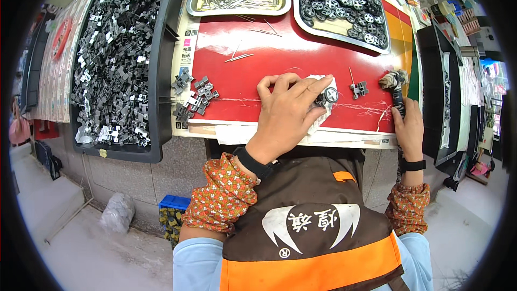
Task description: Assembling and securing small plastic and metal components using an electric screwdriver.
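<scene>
My left hand (288,110) is closed around a small black wheel (330,95) with silver spokes, pressing it down on a white pad (323,121) near the table's front edge. Most of what lies under those fingers is hidden. My right hand (409,129) is wrapped round the dark handle of a hammer (397,97), whose head looks bound in pale wrapping. Between the two hands lies a dark grey clip piece (358,90), with a thin metal pin (351,75) beside it. Several more grey clips (202,96) form a little heap left of my left hand.
A big black bin (156,75) full of grey clips stands at left. At the back are a metal tray of pins (288,2) and a tray of black wheels (344,43). Loose pins (238,57) and pale threads lie on the red tabletop (226,81).
</scene>
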`<move>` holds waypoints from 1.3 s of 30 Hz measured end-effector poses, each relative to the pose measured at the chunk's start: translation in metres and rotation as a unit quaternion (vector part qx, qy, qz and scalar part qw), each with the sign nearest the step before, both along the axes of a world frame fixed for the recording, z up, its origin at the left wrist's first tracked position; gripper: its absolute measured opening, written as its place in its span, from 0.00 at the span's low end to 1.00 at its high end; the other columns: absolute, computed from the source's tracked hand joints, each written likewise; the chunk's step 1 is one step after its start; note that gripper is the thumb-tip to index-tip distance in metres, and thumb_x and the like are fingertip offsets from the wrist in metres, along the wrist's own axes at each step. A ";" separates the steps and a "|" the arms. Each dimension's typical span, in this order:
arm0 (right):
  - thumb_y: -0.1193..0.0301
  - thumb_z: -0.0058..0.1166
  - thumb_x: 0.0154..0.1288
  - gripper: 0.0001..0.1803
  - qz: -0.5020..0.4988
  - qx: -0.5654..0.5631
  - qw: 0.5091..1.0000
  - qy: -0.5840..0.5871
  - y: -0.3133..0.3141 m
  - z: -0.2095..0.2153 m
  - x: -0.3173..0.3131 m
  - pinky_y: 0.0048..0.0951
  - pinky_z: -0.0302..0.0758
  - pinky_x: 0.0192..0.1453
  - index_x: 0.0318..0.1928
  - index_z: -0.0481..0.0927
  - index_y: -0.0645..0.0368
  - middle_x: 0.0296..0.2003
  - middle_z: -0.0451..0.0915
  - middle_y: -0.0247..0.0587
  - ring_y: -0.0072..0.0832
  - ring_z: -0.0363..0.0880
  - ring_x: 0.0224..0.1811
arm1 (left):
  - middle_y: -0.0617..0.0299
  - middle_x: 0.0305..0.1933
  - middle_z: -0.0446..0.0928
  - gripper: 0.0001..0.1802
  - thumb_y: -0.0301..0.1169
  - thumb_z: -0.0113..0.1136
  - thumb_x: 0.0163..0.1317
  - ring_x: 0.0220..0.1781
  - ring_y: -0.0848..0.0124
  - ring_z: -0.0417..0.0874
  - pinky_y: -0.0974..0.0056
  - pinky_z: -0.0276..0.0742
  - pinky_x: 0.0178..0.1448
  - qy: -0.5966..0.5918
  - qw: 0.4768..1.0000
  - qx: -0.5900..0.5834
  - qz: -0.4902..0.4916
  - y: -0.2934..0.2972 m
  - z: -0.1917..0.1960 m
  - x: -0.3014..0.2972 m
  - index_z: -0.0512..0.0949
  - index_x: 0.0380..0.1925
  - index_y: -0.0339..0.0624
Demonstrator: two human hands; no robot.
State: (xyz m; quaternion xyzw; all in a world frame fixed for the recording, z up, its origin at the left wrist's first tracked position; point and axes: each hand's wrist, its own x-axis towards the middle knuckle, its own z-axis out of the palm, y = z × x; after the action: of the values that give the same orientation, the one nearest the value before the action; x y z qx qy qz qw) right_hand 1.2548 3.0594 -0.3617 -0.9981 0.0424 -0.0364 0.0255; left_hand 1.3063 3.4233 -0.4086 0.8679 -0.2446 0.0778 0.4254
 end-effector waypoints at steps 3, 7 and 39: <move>0.71 0.63 0.77 0.19 0.005 0.047 0.999 -0.023 -0.007 -0.004 -0.002 0.44 0.78 0.53 0.62 0.78 0.66 0.47 0.82 0.55 0.50 0.82 0.46 | 0.66 0.59 0.87 0.37 0.38 0.76 0.63 0.64 0.62 0.74 0.50 0.55 0.73 -0.005 1.000 -0.005 0.004 0.001 0.002 0.001 0.80 0.75 0.63; 0.71 0.57 0.84 0.16 -0.114 0.352 0.929 0.009 -0.009 0.005 -0.007 0.26 0.78 0.43 0.64 0.78 0.65 0.41 0.83 0.36 0.22 0.82 0.38 | 0.67 0.58 0.88 0.37 0.39 0.76 0.63 0.64 0.62 0.74 0.50 0.55 0.73 -0.005 1.000 0.008 0.006 -0.001 0.001 0.000 0.80 0.75 0.63; 0.83 0.68 0.68 0.38 0.233 0.151 0.961 0.008 0.122 0.061 -0.001 0.42 0.82 0.41 0.78 0.75 0.57 0.42 0.81 0.52 0.48 0.85 0.38 | 0.70 0.60 0.87 0.37 0.38 0.77 0.63 0.63 0.62 0.75 0.47 0.56 0.73 0.008 1.000 0.007 0.004 0.002 0.003 0.001 0.79 0.74 0.62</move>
State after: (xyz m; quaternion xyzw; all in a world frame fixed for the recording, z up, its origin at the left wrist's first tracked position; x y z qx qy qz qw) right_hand 1.2541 3.1816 -0.3003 -0.9651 -0.1863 -0.0151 0.1836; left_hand 1.3075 3.4253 -0.4058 0.8722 -0.2384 0.0710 0.4212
